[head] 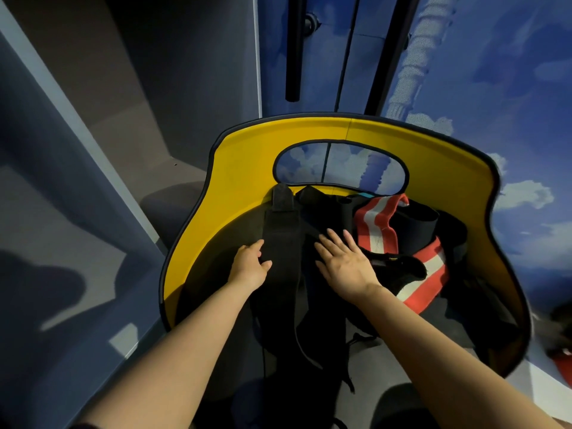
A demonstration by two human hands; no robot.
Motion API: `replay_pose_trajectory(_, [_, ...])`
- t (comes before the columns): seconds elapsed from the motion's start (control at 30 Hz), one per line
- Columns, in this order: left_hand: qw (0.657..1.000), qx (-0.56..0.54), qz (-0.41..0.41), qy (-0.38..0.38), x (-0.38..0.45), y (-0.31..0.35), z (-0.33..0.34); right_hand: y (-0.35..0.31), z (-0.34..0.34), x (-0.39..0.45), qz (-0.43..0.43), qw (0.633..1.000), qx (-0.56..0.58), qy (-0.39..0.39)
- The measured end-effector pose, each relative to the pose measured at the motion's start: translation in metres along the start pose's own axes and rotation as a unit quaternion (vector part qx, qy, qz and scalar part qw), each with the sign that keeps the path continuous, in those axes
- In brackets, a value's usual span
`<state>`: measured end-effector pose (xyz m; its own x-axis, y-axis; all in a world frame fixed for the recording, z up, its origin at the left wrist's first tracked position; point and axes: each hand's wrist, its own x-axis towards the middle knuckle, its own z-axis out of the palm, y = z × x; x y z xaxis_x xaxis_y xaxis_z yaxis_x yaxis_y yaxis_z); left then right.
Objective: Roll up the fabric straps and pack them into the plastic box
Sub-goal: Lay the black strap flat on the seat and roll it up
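Left hand [250, 267] is on the long black strap [280, 239], fingers curled over its near edge and pinching it, while the right hand [345, 264] lies flat and relaxed, fingers spread, pressing down on the dark fabric just beside that strap and gripping nothing. The strap runs straight away from the person to a stiffer tab end [282, 198] that rests up against the yellow seat back [247, 168], so it looks laid out ready for rolling, not yet rolled. Here is the risk as I read it: the strap lies on a heap of other black webbing [325, 305], dark on dark, and a roll started now could catch a neighbouring band and drag it in, or go crooked because only one edge is held. The tab end could also snag on the seat lip. Further right, the red and white striped strap [376, 226] loops round and crosses the pile, touching the black pieces, so pulling one may shift the lot. No plastic box is visible anywhere in view, so I cannot tell where the packing goes. Beyond the seat there is a blue cloud-printed wall [495, 72] and a grey panel [77, 150] on the left, hemming in the working space.
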<state>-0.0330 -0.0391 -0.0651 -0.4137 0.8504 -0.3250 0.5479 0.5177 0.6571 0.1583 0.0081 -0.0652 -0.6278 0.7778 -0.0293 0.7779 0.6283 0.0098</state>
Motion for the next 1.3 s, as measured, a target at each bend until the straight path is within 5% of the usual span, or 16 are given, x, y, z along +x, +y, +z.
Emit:
replay_pose_trajectory(0.33, [0.989, -0.066, -0.102, -0.088, -0.040, -0.009, -0.010, -0.034, 0.005, -0.034, 0.013, 0.979, 0.183, -0.086])
replay_pose_trajectory(0.57, [0.967, -0.190, -0.145, -0.087, -0.057, -0.010, -0.010, -0.054, -0.021, -0.063, 0.192, 0.851, 0.483, -0.077])
replay_pose_trajectory(0.97, [0.951, -0.215, -0.172, -0.143, -0.074, -0.015, -0.004, -0.064, -0.004, -0.055, 0.284, 0.732, 0.616, -0.058])
replay_pose_trajectory(1.3, [0.971, -0.204, -0.114, -0.054, -0.082, -0.019, 0.005, -0.063, -0.021, -0.086, 0.222, 0.716, 0.644, -0.150])
